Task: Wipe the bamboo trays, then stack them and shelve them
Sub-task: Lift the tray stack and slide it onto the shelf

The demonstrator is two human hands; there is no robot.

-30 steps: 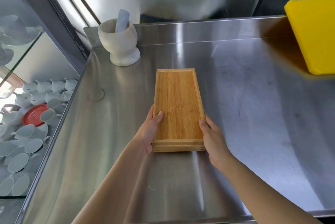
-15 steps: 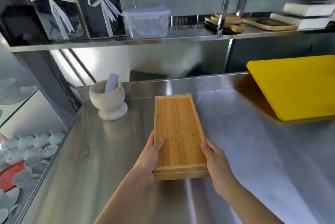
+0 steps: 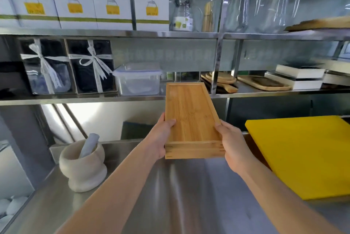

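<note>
Stack of bamboo trays (image 3: 191, 118) was held in the air above the steel worktop (image 3: 189, 192), long axis pointing away from the wearer, far end raised and overlapping the front edge of the lower shelf (image 3: 81, 98) in view. Near end showed more than one layer of wood, edges flush; exact count could not be told. Left hand (image 3: 161, 137) gripped the left long side near the close end, thumb lying over the rim onto the top tray's floor, fingers wrapped under and out of sight. Right hand (image 3: 232, 145) clamped the right long side likewise, thumb on the rim, fingers curled beneath. Both forearms reached in from the bottom of the frame. On the worktop: a pale stone mortar (image 3: 83, 167) with a pestle (image 3: 89, 144) leaning in it at left, well apart from the trays; a yellow cutting board (image 3: 303, 156) at right. Lower shelf carried two ribboned gift boxes (image 3: 66, 67) at left, a clear lidded plastic container (image 3: 138, 78) just left of the trays' far end, and flat wooden boards (image 3: 263, 82) to the right past a shelf upright. Upper shelf held a row of white boxes (image 3: 94, 9) with yellow labels, and glass pitchers (image 3: 263, 3) at right.
</note>
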